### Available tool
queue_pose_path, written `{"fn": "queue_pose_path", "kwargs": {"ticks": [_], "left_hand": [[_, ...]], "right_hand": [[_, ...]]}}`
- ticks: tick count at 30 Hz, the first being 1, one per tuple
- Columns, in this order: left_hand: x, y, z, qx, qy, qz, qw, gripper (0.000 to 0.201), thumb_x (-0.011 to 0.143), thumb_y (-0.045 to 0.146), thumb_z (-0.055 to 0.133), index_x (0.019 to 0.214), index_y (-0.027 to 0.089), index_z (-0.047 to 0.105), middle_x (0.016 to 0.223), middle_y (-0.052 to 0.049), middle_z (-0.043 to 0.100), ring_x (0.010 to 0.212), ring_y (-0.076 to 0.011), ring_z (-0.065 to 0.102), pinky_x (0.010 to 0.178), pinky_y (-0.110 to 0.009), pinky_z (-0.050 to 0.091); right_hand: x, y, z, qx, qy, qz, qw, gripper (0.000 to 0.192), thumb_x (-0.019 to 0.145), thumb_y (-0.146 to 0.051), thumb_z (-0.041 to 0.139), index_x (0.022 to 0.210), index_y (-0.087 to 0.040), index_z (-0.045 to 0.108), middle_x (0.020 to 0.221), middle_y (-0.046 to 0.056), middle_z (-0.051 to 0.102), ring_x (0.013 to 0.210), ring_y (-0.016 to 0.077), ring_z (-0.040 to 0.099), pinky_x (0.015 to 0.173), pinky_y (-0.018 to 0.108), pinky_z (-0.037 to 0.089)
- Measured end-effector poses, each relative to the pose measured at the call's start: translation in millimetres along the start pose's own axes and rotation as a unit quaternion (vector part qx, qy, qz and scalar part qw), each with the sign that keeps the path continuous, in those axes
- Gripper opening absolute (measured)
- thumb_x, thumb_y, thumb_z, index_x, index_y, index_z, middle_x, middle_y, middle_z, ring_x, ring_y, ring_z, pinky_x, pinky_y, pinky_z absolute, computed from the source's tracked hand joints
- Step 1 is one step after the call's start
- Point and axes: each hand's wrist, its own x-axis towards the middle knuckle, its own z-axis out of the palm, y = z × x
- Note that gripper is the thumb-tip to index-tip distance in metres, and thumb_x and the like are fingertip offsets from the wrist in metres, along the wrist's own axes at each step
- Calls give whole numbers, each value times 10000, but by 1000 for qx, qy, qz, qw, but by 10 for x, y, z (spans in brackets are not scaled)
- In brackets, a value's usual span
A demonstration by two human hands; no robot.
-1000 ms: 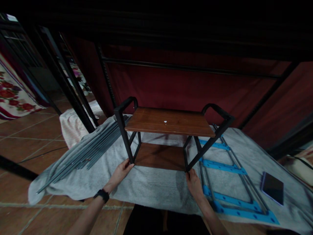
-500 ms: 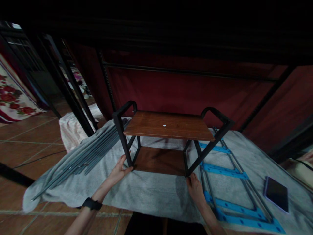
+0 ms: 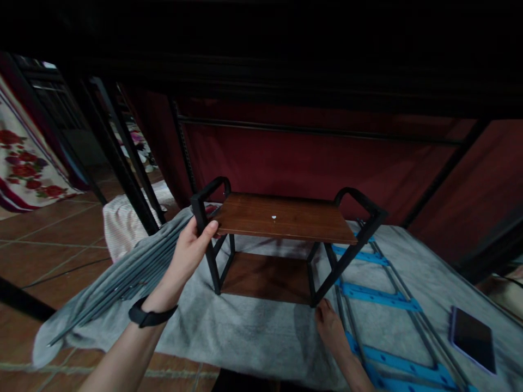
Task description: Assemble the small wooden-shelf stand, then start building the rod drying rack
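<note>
A small two-tier shelf with brown wooden boards (image 3: 281,218) and a black metal frame (image 3: 351,247) stands on a grey towel (image 3: 245,332). My left hand (image 3: 186,256), with a black watch on the wrist, grips the frame's upper left front post near the top board's corner. Down on the towel, my right hand (image 3: 329,326) rests at the foot of the right front leg, fingers touching its base.
A bundle of grey metal rods (image 3: 134,269) lies on the towel to the left. Blue plastic brackets on rods (image 3: 384,299) lie to the right, with a dark phone (image 3: 474,337) beyond them. Black rack posts (image 3: 122,158) and a dark red curtain stand behind.
My left hand rose from the foot of the left front leg to the top of that post. My right hand stayed at the right leg's foot. The view shifted slightly.
</note>
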Motion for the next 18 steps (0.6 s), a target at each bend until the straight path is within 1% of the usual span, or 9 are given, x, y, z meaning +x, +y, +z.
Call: {"fn": "queue_pose_path", "kwargs": {"ticks": [2, 3, 7, 9, 11, 13, 15, 18], "left_hand": [[14, -48, -26, -30, 0, -24, 999, 512, 845, 487, 639, 1242, 164, 607, 1147, -74, 639, 765, -140, 624, 698, -260, 535], [15, -73, -48, -42, 4, -27, 999, 474, 851, 471, 639, 1214, 166, 626, 1143, -69, 638, 712, -114, 597, 651, -234, 518], [20, -139, -155, -85, 47, -6, 995, 364, 867, 378, 650, 1155, 156, 663, 1153, -60, 629, 713, -84, 528, 602, -175, 469], [21, -138, -191, -97, 57, -8, 994, 344, 864, 359, 657, 1135, 146, 671, 1137, -54, 628, 722, -77, 512, 604, -165, 463], [17, -120, -204, -94, 55, -16, 994, 348, 854, 367, 667, 1124, 148, 676, 1118, -44, 631, 721, -72, 511, 612, -165, 463], [9, -102, -200, -85, 45, -22, 995, 363, 842, 383, 673, 1131, 163, 677, 1091, -33, 639, 717, -75, 516, 620, -171, 461], [5, -98, -188, -80, 42, -25, 996, 371, 835, 391, 675, 1142, 182, 678, 1066, -23, 646, 707, -78, 516, 628, -177, 456], [13, -122, -174, -76, 45, -23, 996, 376, 830, 391, 677, 1155, 201, 679, 1060, -17, 650, 688, -79, 509, 631, -185, 447]], "right_hand": [[5, 27, 1, -5, -29, 2, 1000, 395, 862, -192, 322, 1106, -155, 630, 1037, 139, 681, 917, 244, 688, 825, 377, 553], [10, 41, -1, -4, -41, 6, 999, 409, 868, -183, 304, 1113, -152, 630, 1066, 149, 677, 947, 248, 684, 850, 387, 548], [104, 64, -85, 36, -66, 25, 997, 430, 879, -168, 289, 1130, -167, 637, 1153, 146, 662, 1042, 239, 658, 946, 397, 507], [229, 24, -202, 63, -51, 38, 996, 394, 882, -203, 333, 1115, -161, 647, 1139, 142, 670, 1054, 246, 651, 962, 412, 491], [418, -78, -386, 100, -16, 47, 994, 342, 877, -258, 402, 1075, -164, 664, 1090, 128, 690, 1044, 253, 647, 966, 427, 481], [659, -251, -631, 159, 26, 45, 986, 304, 867, -315, 460, 1018, -168, 679, 1055, 118, 702, 1007, 248, 650, 936, 418, 495], [916, -480, -909, 220, 74, 40, 972, 324, 862, -389, 522, 1054, -183, 683, 1096, 105, 696, 1037, 244, 633, 957, 420, 482], [1250, -849, -1295, 303, 128, 59, 943, 374, 861, -467, 565, 1115, -218, 679, 1159, 73, 680, 1071, 236, 610, 1002, 429, 446]]}}
